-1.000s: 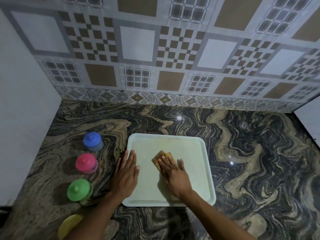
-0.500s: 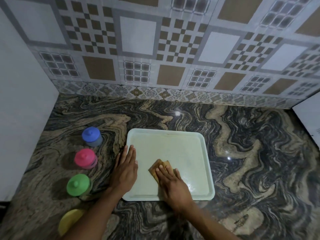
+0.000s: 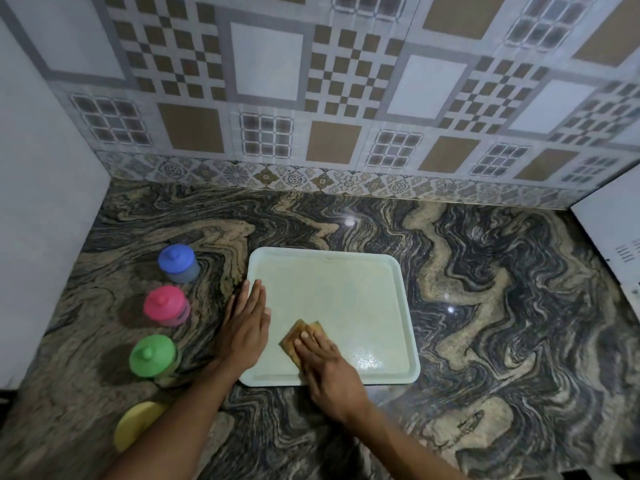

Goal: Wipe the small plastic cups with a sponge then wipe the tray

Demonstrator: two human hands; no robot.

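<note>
A pale green tray (image 3: 346, 285) lies flat on the marbled counter. My right hand (image 3: 325, 368) presses a brown sponge (image 3: 297, 336) onto the tray's near left part with straight fingers. My left hand (image 3: 244, 329) lies flat over the tray's left rim, fingers together. Left of the tray, small lidded cups stand in a row: blue (image 3: 176, 263), pink (image 3: 165, 304), green (image 3: 152, 356). A yellow cup (image 3: 136, 426) nearest me is partly hidden by my left forearm.
The patterned tile wall (image 3: 311, 98) closes off the back of the counter. A white panel (image 3: 45, 220) stands at the left side, and a white appliance (image 3: 613, 237) at the right. Bare marbled counter (image 3: 502, 323) stretches to the right of the tray.
My right hand has dragged the sponge toward me, from the tray's middle left to its near edge. The left hand has stayed on the left rim.
</note>
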